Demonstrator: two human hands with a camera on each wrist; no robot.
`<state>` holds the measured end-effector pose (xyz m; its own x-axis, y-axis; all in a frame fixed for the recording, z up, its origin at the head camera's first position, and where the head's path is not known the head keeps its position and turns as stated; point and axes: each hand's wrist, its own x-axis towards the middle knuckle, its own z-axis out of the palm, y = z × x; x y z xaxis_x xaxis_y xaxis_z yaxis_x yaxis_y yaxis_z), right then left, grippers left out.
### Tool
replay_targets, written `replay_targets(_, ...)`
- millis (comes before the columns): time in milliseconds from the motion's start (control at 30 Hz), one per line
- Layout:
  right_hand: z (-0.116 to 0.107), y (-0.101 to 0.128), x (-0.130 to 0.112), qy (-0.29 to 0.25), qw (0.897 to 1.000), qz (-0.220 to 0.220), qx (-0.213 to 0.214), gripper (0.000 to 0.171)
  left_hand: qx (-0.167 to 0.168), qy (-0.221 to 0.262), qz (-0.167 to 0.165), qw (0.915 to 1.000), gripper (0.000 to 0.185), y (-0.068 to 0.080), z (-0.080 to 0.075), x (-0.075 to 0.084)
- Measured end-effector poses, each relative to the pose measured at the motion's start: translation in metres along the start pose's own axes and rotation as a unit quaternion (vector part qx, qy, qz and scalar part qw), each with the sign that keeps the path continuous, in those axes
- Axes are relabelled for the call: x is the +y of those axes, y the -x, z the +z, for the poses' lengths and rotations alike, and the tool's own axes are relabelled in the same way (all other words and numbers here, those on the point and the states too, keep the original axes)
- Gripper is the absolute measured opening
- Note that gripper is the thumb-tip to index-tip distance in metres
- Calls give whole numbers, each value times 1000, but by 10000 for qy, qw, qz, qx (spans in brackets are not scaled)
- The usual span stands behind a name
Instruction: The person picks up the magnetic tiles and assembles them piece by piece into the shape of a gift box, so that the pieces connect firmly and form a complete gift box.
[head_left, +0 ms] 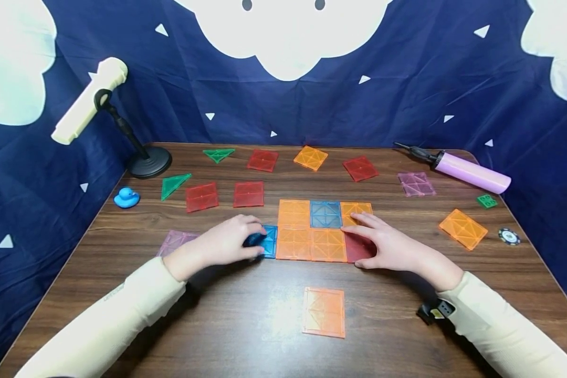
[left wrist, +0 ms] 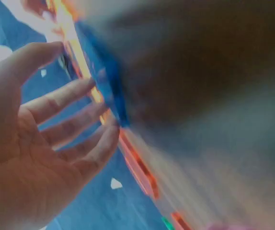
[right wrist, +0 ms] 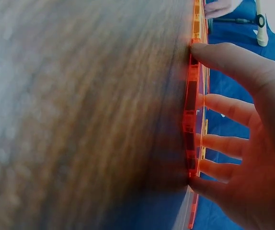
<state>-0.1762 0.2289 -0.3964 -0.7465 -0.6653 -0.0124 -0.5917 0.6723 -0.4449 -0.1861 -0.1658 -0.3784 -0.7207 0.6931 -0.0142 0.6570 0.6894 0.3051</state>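
Near: orange tile (head_left: 323, 312), loose | Middle: left hand (head_left: 224, 241), loosely bent fingers at blue tile (head_left: 270, 241); right hand (head_left: 392, 241), spread fingers touching red tile (head_left: 356, 249); seven tiles (head_left: 328, 244) touch, seems part built | Far: red tiles (head_left: 248, 194), green tiles (head_left: 174, 185), not joined

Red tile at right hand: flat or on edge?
Flat. Head view shows the red tile lying broad face up on the table, beside an orange tile, under the right hand.
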Motion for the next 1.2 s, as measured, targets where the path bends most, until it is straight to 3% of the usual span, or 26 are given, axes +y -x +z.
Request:
replay_targets(100, 0, 0, 2, 48, 10000, -49, 31, 71, 163, 183, -98, 9997, 39, -13, -10, -16)
replay_targets(167, 0, -1, 2, 61, 9999, -73, 40, 71, 278, 131, -340, 9989, 42, -23, -14, -28)
replay_targets(267, 0, -2, 2, 44, 10000, -76, 28, 71, 209, -9, -875, 9959, 51, -37, -19, -45)
replay_targets(333, -1, -2, 2, 20, 10000, -59, 0, 72, 67, -86, -1059, 9943, 55, -45, -21, -56)
replay_targets(500, -1, -2, 2, 13, 10000, -33, -41, 72, -120, -197, -998, 9947, 52, -56, -20, -70)
replay_targets(700, -2, -1, 2, 18, 10000, -12, -19, 72, 103, 94, -682, 9976, 38, -56, -14, -57)
replay_targets(967, -5, -2, 0, -19, 10000, -26, -14, 71, -180, 251, -677, 9972, 47, -48, -8, -34)
replay_targets(1200, -4, -2, 1, -20, 10000, 26, -54, 71, -398, 323, -686, 9963, 54, -38, -7, -23)
